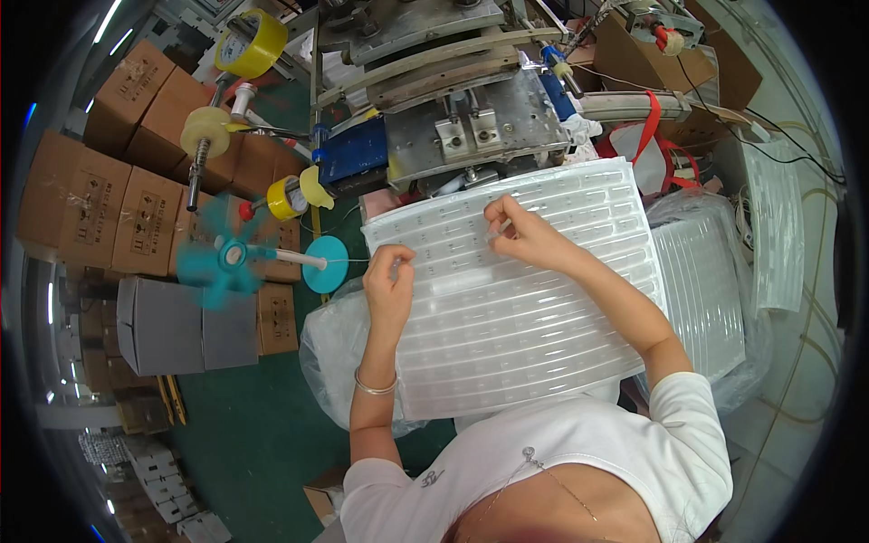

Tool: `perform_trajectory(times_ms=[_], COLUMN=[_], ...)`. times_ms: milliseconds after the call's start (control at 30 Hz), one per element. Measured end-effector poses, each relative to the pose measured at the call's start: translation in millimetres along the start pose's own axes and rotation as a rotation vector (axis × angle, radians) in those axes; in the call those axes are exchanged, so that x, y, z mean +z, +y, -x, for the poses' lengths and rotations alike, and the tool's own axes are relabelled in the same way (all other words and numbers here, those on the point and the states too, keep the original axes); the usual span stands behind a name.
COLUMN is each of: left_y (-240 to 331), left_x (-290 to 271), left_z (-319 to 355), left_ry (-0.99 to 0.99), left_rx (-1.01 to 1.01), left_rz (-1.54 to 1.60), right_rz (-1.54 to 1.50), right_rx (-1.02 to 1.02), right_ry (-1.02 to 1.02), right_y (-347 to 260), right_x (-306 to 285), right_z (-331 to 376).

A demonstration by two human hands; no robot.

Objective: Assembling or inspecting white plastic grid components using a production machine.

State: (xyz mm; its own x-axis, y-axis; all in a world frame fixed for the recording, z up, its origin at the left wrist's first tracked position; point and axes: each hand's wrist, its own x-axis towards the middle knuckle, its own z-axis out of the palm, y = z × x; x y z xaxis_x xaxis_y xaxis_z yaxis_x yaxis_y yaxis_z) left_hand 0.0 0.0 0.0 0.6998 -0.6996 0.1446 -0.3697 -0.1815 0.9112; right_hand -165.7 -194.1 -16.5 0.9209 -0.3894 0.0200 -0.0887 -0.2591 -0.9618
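A large pale, translucent plastic tray with rows of shallow pockets lies in front of me. Above its upper middle, my right hand has its fingers curled and pinched together. Something small and clear may sit between those fingertips, but it is too small to name. By the tray's upper left edge my left hand is bent at the wrist, thumb and fingers closed towards each other. What it holds, if anything, is hidden. Small faint pieces show in the tray's upper rows between my hands.
A metal machine stands just beyond the tray. At left are a spinning turquoise fan, yellow tape rolls and stacked cardboard boxes. More trays in plastic wrap lie at right, near a red strap.
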Motion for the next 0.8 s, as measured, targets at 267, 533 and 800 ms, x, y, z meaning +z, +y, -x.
perform_trajectory(times_ms=[267,533,800], left_y=[19.5,83.1,103.3], left_x=[36.1,73.1,92.1], left_z=[-13.2,-79.3,-139.2], left_ry=[0.069,0.33,0.126], left_rx=[0.483,0.542,0.573], left_rz=[-0.526,-0.618,-0.84], right_rz=[-0.295,-0.13,0.488], right_rx=[0.157,-0.118,-0.379], right_ry=[0.019,0.23,0.636], right_y=[-29.7,-37.2,-61.3], right_x=[-26.3,-43.6,-60.4], right_z=[5.4,7.9,-22.2])
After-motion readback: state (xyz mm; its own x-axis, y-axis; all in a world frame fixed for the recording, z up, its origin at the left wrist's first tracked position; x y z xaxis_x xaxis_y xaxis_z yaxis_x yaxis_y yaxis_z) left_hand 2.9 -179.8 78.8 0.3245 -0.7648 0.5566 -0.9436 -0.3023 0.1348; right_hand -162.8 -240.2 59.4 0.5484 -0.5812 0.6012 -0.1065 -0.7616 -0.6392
